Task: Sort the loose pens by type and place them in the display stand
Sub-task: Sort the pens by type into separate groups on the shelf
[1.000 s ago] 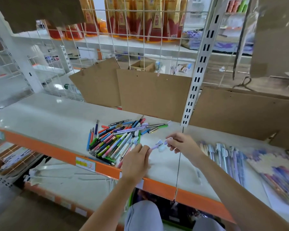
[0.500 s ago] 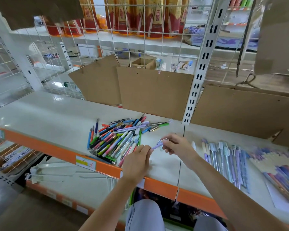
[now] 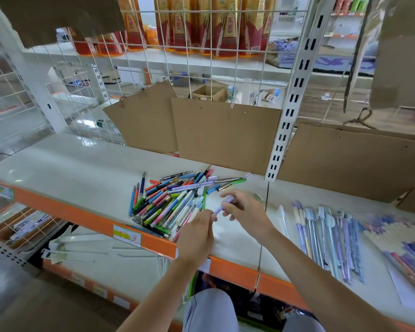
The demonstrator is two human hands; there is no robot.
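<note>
A white shelf (image 3: 77, 168) with an orange front edge (image 3: 82, 218) is seen under both hands, stretching off to either side of them. Brown card sheets (image 3: 225, 133) are stood up beyond the hands against a wire grid (image 3: 201, 56), and a slotted white post (image 3: 289, 111) is planted just beyond the right hand. Red and gold packs (image 3: 228, 27) are ranged on a higher shelf far behind the grid.

A loose pile (image 3: 170, 202) of mixed pens is spread on the shelf just left of and beyond the hands, its near edge touched or almost touched by the left hand's fingers. A sorted row (image 3: 328, 240) of pale lilac and blue pens is laid well to the right of the right hand, with a single white pen (image 3: 283, 220) between that row and the right forearm. Further right, a patterned sheet or pack (image 3: 407, 245) is seen, too blurred to be read.

The left hand (image 3: 195, 236) is curled, and the lower end of a lilac pen (image 3: 223, 205) is pinched at its fingertips. The upper part of the same pen is pinched by the thumb and fingers of the right hand (image 3: 246, 212). The pen is held above the shelf, between the two hands, tilted up toward the right.
</note>
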